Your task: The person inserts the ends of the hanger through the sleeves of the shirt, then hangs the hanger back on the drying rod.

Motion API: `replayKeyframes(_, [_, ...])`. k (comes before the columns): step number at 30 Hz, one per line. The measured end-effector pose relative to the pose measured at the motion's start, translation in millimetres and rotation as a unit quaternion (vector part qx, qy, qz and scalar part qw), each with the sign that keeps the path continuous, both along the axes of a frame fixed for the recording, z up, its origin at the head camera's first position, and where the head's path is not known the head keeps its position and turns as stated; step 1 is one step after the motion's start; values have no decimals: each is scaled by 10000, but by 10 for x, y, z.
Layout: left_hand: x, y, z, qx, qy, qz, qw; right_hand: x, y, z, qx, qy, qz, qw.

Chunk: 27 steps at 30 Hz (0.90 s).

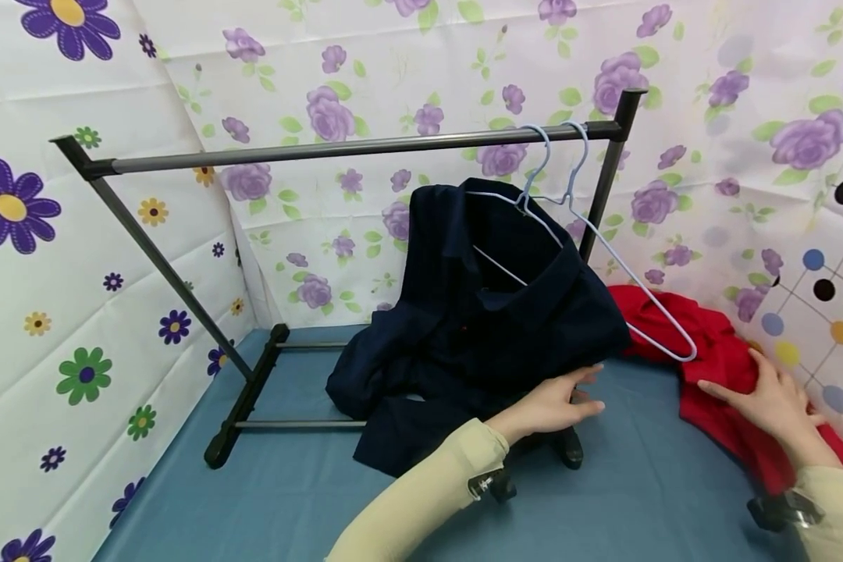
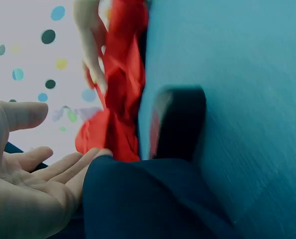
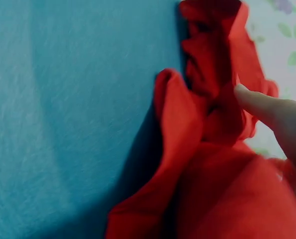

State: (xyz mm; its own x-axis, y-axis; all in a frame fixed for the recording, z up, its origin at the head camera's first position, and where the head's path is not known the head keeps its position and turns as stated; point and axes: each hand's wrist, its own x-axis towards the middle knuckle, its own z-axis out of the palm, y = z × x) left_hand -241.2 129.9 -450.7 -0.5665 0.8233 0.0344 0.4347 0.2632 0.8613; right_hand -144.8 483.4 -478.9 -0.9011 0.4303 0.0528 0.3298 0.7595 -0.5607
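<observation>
A navy collared shirt (image 1: 457, 328) hangs on a pale blue hanger (image 1: 536, 168) hooked over the rack's bar, its lower part bunched toward the tabletop. My left hand (image 1: 558, 402) is beside the shirt's lower right side, fingers loosely extended and spread from the thumb; in the left wrist view the navy cloth overlaps its fingertips. A second pale blue hanger (image 1: 649, 293) hangs bare at the bar's right end. Below it lies a crumpled red garment (image 1: 709, 343). Over this garment is my right hand (image 1: 773, 398), thumb apart from the fingers, with one straight digit against the red cloth in the right wrist view.
The dark metal rack (image 1: 323, 152) stands on a blue-covered table (image 1: 646, 499), its left foot (image 1: 246, 398) resting on the cloth. Floral sheets (image 1: 365, 70) form the back and left walls. A dotted sheet (image 1: 829, 312) borders the right side, close to the red garment.
</observation>
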Motion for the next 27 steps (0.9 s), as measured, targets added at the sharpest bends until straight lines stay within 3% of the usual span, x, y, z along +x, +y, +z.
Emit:
replayKeyframes(2, [-41,8,-14,-9,114,138,9998,8,50,-71,-64,-30,-8,10000])
replayKeyframes(11, [-109,46,-12,162,-200,209,9994,57,249,-214,138,-37,249,9996])
replayKeyframes(16, [-110,67,-24,200,-357,285,9988,74,270,-226,530,-167,887,9945])
replayKeyframes(27, [-82,160,-85,-5,-56,503,9987,223,-52,-203,-9,-183,2396,9707])
